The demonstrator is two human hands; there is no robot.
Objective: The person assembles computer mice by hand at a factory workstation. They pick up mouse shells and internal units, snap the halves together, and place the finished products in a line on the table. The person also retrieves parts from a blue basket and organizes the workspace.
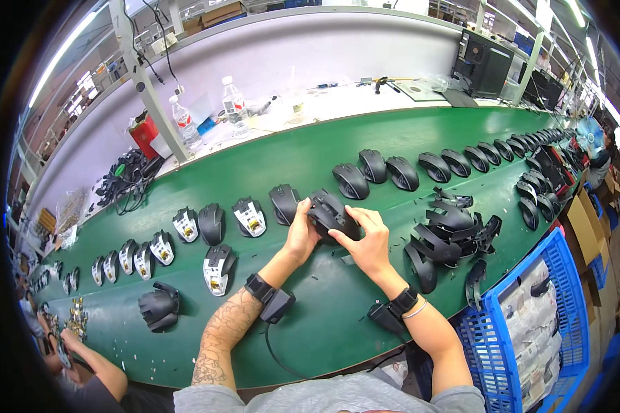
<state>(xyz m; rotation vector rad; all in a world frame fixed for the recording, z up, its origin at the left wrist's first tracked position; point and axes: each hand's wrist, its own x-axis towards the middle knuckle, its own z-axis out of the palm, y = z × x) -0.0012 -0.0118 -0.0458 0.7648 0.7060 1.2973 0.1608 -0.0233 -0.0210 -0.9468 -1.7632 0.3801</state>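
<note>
Between my hands, raised over the green bench, is a black computer mouse point(328, 210). My left hand point(302, 233) grips its left side, and my right hand point(366, 238) closes on its right side with the thumb across the near end. Just behind my left hand lies another black mouse point(283, 204). Left of it are mice without their top covers, such as an open mouse point(248, 217) showing white and yellow inside. To the right of my right hand sits a heap of curved black mouse shells point(448, 237).
A long row of black mice point(434, 167) runs off to the far right. At the right edge stands a blue plastic basket point(489, 344) with bagged parts. Water bottles point(233, 100) and black cables point(127, 180) are at the back. Another person's arm point(96, 365) shows at lower left.
</note>
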